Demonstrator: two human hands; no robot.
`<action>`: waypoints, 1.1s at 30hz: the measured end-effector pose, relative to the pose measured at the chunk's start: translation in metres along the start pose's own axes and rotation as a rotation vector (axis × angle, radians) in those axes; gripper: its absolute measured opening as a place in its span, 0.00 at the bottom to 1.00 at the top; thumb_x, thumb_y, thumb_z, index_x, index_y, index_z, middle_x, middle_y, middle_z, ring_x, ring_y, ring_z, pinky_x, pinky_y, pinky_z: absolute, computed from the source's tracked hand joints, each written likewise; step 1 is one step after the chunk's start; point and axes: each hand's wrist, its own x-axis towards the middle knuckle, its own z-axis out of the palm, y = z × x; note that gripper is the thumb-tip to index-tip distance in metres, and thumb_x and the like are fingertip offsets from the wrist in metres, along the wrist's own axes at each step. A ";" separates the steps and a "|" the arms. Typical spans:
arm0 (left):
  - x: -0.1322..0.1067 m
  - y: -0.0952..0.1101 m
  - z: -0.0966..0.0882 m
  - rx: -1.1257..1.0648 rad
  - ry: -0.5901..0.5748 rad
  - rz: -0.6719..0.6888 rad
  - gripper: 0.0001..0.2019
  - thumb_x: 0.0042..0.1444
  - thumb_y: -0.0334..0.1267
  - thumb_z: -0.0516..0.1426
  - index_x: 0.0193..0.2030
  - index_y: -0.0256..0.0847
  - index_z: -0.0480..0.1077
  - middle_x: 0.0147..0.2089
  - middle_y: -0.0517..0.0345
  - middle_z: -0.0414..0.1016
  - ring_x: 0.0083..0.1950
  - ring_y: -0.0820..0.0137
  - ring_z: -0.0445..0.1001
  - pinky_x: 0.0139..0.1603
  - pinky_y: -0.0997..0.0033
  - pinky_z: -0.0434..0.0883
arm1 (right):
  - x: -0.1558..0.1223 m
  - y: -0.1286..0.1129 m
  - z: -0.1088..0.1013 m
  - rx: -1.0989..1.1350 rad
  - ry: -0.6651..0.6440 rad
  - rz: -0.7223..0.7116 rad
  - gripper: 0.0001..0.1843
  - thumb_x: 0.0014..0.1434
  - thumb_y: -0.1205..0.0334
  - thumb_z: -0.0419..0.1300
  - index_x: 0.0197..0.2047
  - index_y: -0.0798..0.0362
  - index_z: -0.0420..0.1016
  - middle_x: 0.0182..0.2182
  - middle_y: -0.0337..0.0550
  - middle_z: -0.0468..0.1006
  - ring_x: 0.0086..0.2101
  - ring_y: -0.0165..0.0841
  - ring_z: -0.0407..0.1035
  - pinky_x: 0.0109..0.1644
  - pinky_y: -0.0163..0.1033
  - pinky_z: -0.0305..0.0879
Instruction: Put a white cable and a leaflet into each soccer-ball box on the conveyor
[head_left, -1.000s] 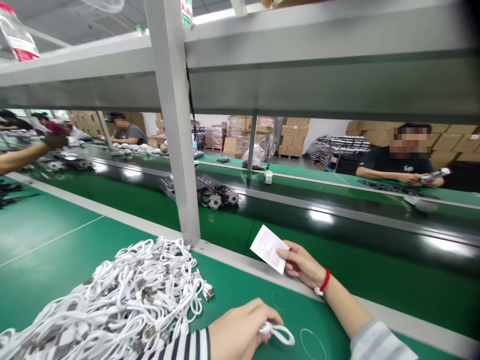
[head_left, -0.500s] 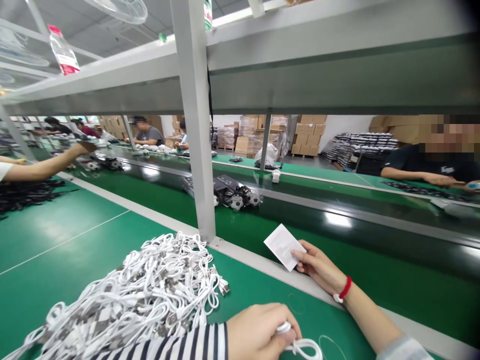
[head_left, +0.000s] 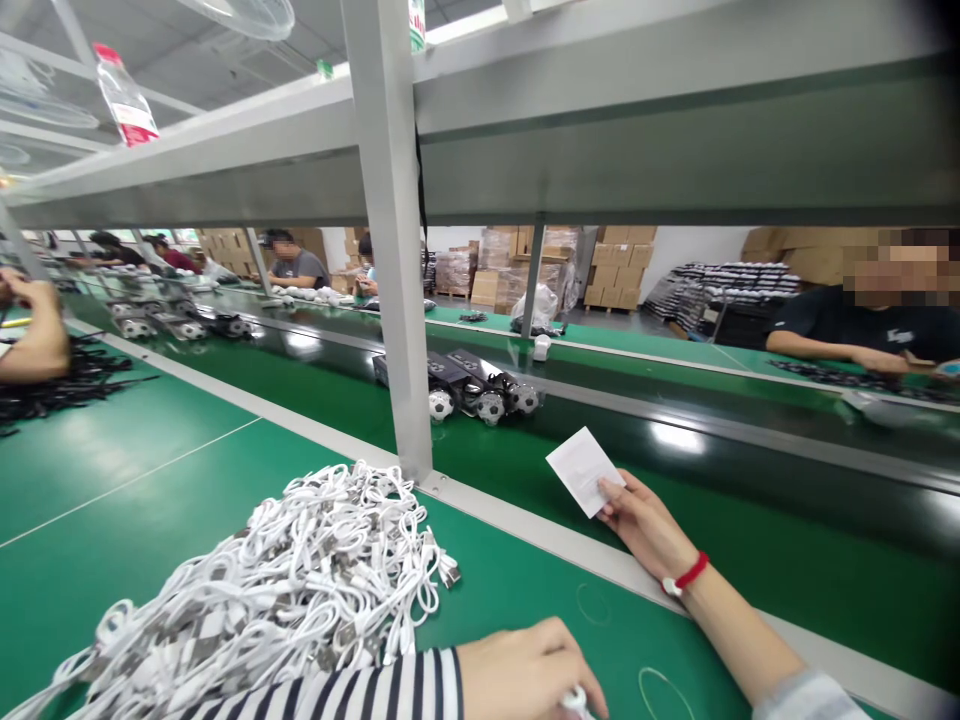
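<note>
**White paper slip (head_left: 583, 470) pinched beside a tangled heap of white cables (head_left: 270, 590)**

The right grip (head_left: 645, 525), wearing a red cord bracelet (head_left: 690, 573), is closed just enough to pinch the slip's lower edge between thumb and fingers. The slip juts out ahead of the grip, over the dark conveyor belt (head_left: 750, 470). Left of that grip, the heap lies on the green surface (head_left: 525, 590), right against a black-and-white striped sleeve (head_left: 360, 690). The left grip (head_left: 521, 672) is curled at the lower edge of the view, just above a white cable end (head_left: 576, 702).

A loose pinch could drop the slip onto the belt, out of easy reach. Any shift of the striped sleeve could snag loops and drag the heap. The cable end is mostly cut off and partly hidden by the fingers, so I cannot tell whether the left grip has hold of it. Any print on the slip is too faint to read.
</note>
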 end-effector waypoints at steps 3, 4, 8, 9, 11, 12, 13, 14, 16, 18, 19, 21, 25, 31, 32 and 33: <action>-0.002 0.002 0.002 0.345 0.064 0.148 0.07 0.62 0.42 0.52 0.43 0.43 0.66 0.42 0.60 0.72 0.37 0.73 0.70 0.35 0.73 0.64 | 0.000 0.000 0.000 0.014 0.023 -0.009 0.12 0.49 0.57 0.69 0.35 0.52 0.76 0.25 0.34 0.68 0.25 0.22 0.55 0.31 0.29 0.61; -0.003 0.004 0.002 0.455 0.106 0.193 0.07 0.63 0.42 0.51 0.41 0.42 0.65 0.38 0.61 0.72 0.36 0.72 0.69 0.33 0.70 0.63 | 0.001 0.000 0.000 0.019 0.028 -0.006 0.12 0.49 0.57 0.69 0.35 0.52 0.76 0.25 0.34 0.68 0.24 0.22 0.55 0.31 0.29 0.61; -0.007 0.014 -0.001 0.720 0.228 0.329 0.07 0.64 0.39 0.51 0.34 0.41 0.64 0.29 0.63 0.69 0.30 0.71 0.63 0.26 0.66 0.56 | 0.003 0.000 0.000 0.036 0.026 0.002 0.13 0.48 0.57 0.70 0.35 0.54 0.76 0.24 0.34 0.68 0.24 0.22 0.56 0.30 0.29 0.60; -0.006 0.016 -0.004 0.745 0.227 0.357 0.07 0.63 0.38 0.52 0.33 0.41 0.63 0.28 0.62 0.68 0.29 0.71 0.62 0.26 0.66 0.56 | 0.003 0.000 0.000 0.042 0.022 -0.003 0.13 0.47 0.57 0.70 0.35 0.54 0.76 0.23 0.33 0.68 0.24 0.22 0.56 0.30 0.29 0.60; 0.003 0.018 -0.019 0.766 0.202 0.394 0.07 0.62 0.37 0.53 0.32 0.41 0.63 0.29 0.61 0.68 0.31 0.71 0.63 0.28 0.66 0.58 | 0.004 0.000 0.001 0.056 0.025 -0.016 0.14 0.47 0.57 0.70 0.35 0.54 0.75 0.22 0.33 0.67 0.23 0.22 0.56 0.29 0.28 0.59; 0.011 0.016 -0.030 0.775 0.187 0.397 0.06 0.62 0.37 0.53 0.33 0.40 0.64 0.30 0.60 0.69 0.32 0.70 0.64 0.29 0.66 0.59 | 0.005 0.000 0.002 0.065 0.032 -0.021 0.14 0.47 0.57 0.70 0.35 0.54 0.75 0.22 0.32 0.67 0.23 0.22 0.56 0.28 0.28 0.59; 0.022 0.013 -0.043 0.790 0.170 0.381 0.05 0.62 0.36 0.53 0.34 0.40 0.65 0.31 0.59 0.70 0.34 0.69 0.66 0.29 0.67 0.60 | 0.005 0.000 0.002 0.077 0.038 -0.021 0.15 0.46 0.57 0.70 0.35 0.54 0.75 0.21 0.32 0.67 0.23 0.22 0.57 0.28 0.28 0.59; 0.035 0.009 -0.059 0.811 0.156 0.341 0.04 0.62 0.36 0.52 0.36 0.40 0.65 0.33 0.58 0.71 0.35 0.69 0.67 0.28 0.67 0.60 | 0.006 0.000 0.003 0.092 0.041 -0.020 0.15 0.46 0.57 0.71 0.35 0.54 0.75 0.21 0.32 0.67 0.23 0.22 0.57 0.28 0.28 0.59; 0.067 -0.004 -0.094 0.866 0.117 0.183 0.04 0.62 0.33 0.51 0.40 0.40 0.66 0.38 0.56 0.73 0.37 0.67 0.70 0.26 0.69 0.60 | 0.009 -0.001 0.003 0.139 0.050 -0.028 0.15 0.45 0.58 0.71 0.35 0.54 0.75 0.21 0.32 0.67 0.23 0.21 0.57 0.28 0.28 0.60; 0.101 -0.023 -0.132 0.893 0.107 -0.024 0.08 0.62 0.30 0.49 0.46 0.39 0.65 0.44 0.53 0.73 0.38 0.65 0.72 0.26 0.70 0.62 | 0.012 -0.002 -0.002 0.184 0.106 -0.065 0.16 0.44 0.58 0.72 0.36 0.55 0.75 0.22 0.32 0.68 0.22 0.21 0.57 0.28 0.28 0.61; 0.117 -0.035 -0.149 0.885 0.111 -0.103 0.10 0.62 0.29 0.49 0.48 0.40 0.65 0.47 0.52 0.72 0.38 0.65 0.73 0.28 0.69 0.64 | 0.014 -0.004 -0.007 0.197 0.172 -0.102 0.17 0.43 0.58 0.72 0.36 0.55 0.75 0.22 0.33 0.69 0.22 0.21 0.58 0.27 0.28 0.61; 0.145 -0.060 -0.178 0.811 0.167 -0.224 0.14 0.61 0.27 0.49 0.52 0.42 0.64 0.54 0.52 0.69 0.43 0.64 0.74 0.36 0.68 0.67 | 0.019 -0.008 -0.023 0.202 0.346 -0.197 0.19 0.39 0.59 0.73 0.34 0.55 0.74 0.24 0.34 0.71 0.22 0.21 0.59 0.25 0.28 0.61; 0.183 -0.108 -0.205 0.653 0.296 -0.447 0.15 0.63 0.33 0.48 0.56 0.43 0.62 0.54 0.50 0.70 0.50 0.61 0.72 0.45 0.66 0.68 | 0.027 -0.019 -0.065 0.200 0.614 -0.361 0.21 0.34 0.59 0.73 0.31 0.52 0.70 0.24 0.30 0.70 0.20 0.19 0.57 0.22 0.25 0.59; 0.220 -0.145 -0.185 0.616 0.284 -0.546 0.11 0.62 0.32 0.51 0.47 0.38 0.71 0.50 0.44 0.73 0.51 0.56 0.71 0.48 0.61 0.67 | 0.034 -0.020 -0.087 0.045 0.711 -0.435 0.21 0.36 0.54 0.71 0.31 0.53 0.71 0.23 0.31 0.69 0.20 0.20 0.57 0.22 0.27 0.58; 0.224 -0.148 -0.181 0.608 0.266 -0.561 0.10 0.61 0.32 0.52 0.45 0.37 0.72 0.50 0.43 0.73 0.52 0.56 0.71 0.49 0.59 0.67 | 0.035 -0.019 -0.086 -0.003 0.715 -0.439 0.20 0.37 0.53 0.71 0.32 0.54 0.71 0.22 0.31 0.68 0.20 0.20 0.57 0.22 0.28 0.57; 0.228 -0.151 -0.179 0.597 0.247 -0.578 0.10 0.61 0.33 0.52 0.45 0.36 0.72 0.50 0.43 0.72 0.52 0.57 0.70 0.50 0.58 0.67 | 0.035 -0.018 -0.086 -0.053 0.723 -0.443 0.20 0.39 0.52 0.70 0.32 0.54 0.72 0.21 0.31 0.67 0.20 0.21 0.56 0.22 0.28 0.56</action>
